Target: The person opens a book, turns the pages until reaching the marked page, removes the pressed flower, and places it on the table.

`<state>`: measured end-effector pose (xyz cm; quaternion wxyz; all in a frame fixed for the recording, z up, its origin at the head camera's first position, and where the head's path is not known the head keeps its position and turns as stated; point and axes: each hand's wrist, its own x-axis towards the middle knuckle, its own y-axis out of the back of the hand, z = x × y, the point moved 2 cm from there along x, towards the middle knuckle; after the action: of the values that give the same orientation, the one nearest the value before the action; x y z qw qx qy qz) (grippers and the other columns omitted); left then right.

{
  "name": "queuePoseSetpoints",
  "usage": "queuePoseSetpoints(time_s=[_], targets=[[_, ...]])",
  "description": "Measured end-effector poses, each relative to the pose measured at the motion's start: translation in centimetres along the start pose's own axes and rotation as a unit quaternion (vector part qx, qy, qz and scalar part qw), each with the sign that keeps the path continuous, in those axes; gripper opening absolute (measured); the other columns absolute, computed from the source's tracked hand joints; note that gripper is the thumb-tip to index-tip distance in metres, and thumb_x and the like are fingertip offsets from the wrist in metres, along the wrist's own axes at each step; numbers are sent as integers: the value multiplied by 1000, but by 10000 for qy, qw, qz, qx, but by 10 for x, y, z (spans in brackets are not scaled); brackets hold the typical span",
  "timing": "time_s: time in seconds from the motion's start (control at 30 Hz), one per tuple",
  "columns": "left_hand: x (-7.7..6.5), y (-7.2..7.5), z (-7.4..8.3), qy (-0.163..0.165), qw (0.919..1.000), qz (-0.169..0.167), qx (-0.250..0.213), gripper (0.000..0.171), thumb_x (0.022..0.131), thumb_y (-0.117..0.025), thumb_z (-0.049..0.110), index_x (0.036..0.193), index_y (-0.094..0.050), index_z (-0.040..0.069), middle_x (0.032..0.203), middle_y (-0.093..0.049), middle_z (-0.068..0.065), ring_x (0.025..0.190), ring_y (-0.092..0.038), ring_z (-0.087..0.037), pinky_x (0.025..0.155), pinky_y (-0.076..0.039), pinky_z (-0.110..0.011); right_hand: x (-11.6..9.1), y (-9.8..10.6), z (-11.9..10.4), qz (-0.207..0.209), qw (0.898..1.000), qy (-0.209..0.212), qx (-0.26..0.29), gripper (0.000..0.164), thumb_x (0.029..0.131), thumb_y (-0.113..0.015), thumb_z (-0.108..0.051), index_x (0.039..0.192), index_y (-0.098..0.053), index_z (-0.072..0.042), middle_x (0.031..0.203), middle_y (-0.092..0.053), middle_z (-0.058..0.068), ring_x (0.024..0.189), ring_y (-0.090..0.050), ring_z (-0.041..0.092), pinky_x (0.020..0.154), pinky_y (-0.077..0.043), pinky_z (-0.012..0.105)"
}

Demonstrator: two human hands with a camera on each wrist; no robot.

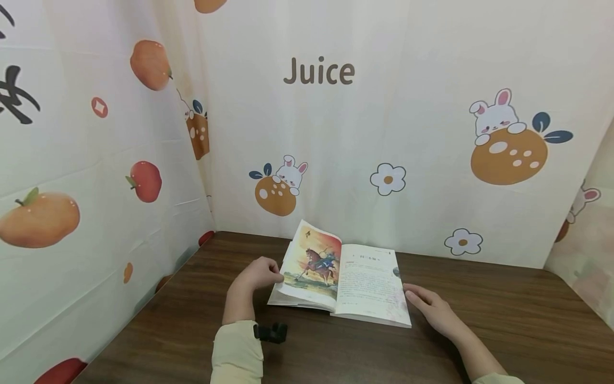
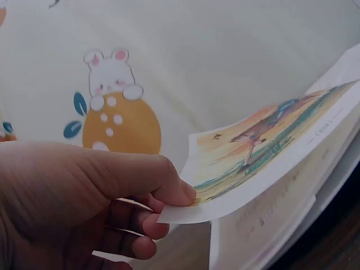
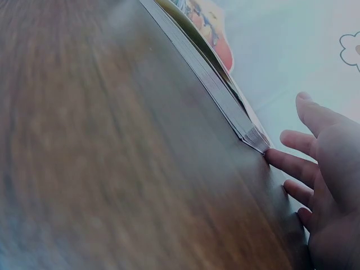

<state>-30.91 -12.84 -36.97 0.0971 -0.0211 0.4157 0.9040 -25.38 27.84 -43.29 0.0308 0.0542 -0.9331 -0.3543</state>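
An open book [image 1: 369, 288] lies on the brown wooden table, its right page filled with printed text. Its left page [image 1: 314, 261] carries a colour picture of a rider on a horse and is lifted off the pages beneath. My left hand [image 1: 256, 274] pinches the outer edge of that page between thumb and fingers, as the left wrist view shows with the page [image 2: 253, 152] curving up. At the book's right edge is my right hand [image 1: 434, 312], fingers extended. In the right wrist view a fingertip touches the corner of the page block [image 3: 256, 135].
Dark wood table [image 1: 489, 298] surrounds the book. Behind and to the left hang white curtains [image 1: 336, 133] printed with fruit, rabbits and flowers. A black strap with a small device [image 1: 271, 333] sits on the left wrist.
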Motion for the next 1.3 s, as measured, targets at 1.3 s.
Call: queuePoseSetpoints(time_s=[1.3], targets=[[27,-70,48,-2250,9692,131,-995,23,86,-60,8,109,-65,3,107,-59,-7,95,-54,-21,83,-45,-37,-2,0,-1,6,9997,-107,-231,54,96,-41,-47,134,-49,-10,140,-38,23,129,-24,49,93,-21,69]])
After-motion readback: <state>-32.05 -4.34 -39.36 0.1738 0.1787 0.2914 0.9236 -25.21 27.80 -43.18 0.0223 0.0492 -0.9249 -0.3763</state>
